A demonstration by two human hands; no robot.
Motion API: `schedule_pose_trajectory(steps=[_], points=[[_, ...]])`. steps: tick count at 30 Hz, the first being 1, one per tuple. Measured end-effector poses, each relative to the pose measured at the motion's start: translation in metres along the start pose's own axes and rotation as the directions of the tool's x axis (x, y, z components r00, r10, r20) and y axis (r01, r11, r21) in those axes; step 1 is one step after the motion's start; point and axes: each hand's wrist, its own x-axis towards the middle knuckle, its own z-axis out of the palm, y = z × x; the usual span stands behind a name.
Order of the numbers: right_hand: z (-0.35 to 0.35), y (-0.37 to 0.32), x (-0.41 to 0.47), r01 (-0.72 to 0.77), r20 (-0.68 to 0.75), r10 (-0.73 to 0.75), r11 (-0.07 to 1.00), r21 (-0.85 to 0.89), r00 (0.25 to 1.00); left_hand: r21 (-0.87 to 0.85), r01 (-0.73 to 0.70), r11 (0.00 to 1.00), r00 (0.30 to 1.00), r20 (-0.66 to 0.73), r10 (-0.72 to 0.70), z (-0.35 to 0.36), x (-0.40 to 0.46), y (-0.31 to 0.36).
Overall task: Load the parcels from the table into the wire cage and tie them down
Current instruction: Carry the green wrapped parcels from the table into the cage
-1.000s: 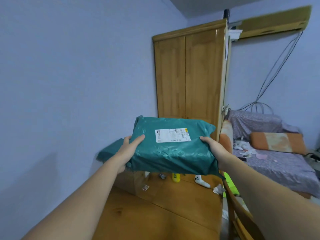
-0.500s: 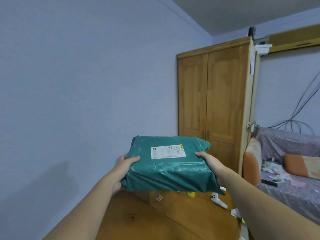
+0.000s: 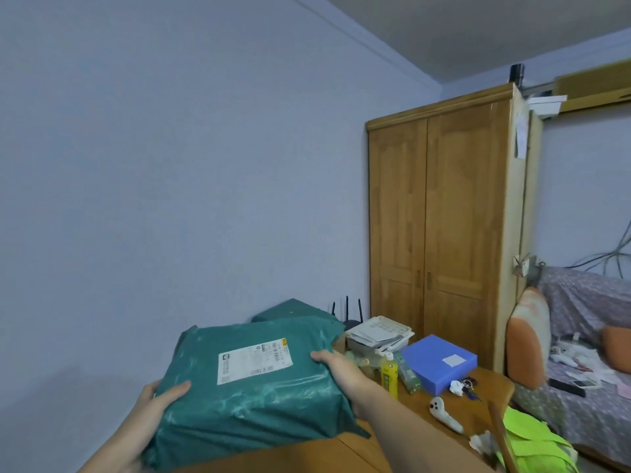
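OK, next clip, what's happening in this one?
A person holds a green parcel in both hands above a wooden table: left hand at its near left corner, right hand on its right edge. A second green parcel lies behind it near the wall. A blue box and bottles sit on the table. No wire cage is in view.

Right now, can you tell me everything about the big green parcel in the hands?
The green parcel is a bulky, pillow-like bundle wrapped in shiny teal plastic that wrinkles and catches the light. A white shipping label with barcodes sits on its top face. It is held roughly flat above the wooden table. The left hand holds its near left corner, thumb on top; the right hand holds its right edge. Another green parcel lies behind it.
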Motion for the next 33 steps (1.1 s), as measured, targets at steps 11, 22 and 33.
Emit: schedule_pose_trajectory(steps=[11,22,33], points=[[0.175,0.016,-0.014,0.010,0.264,0.022,0.993,-0.120,0.964,-0.069,0.011,0.998,0.949,-0.312,-0.032,-0.167,-0.114,0.005],[0.395,0.100,-0.066,-0.033,0.555,0.110,0.988,-0.148,0.824,-0.054,0.052,0.997,0.811,-0.580,-0.074,-0.361,-0.255,-0.030],[0.534,0.194,-0.118,-0.062,0.696,0.267,0.950,-0.305,0.666,-0.211,0.185,0.960,0.601,-0.748,-0.281,-0.472,-0.360,-0.112]])
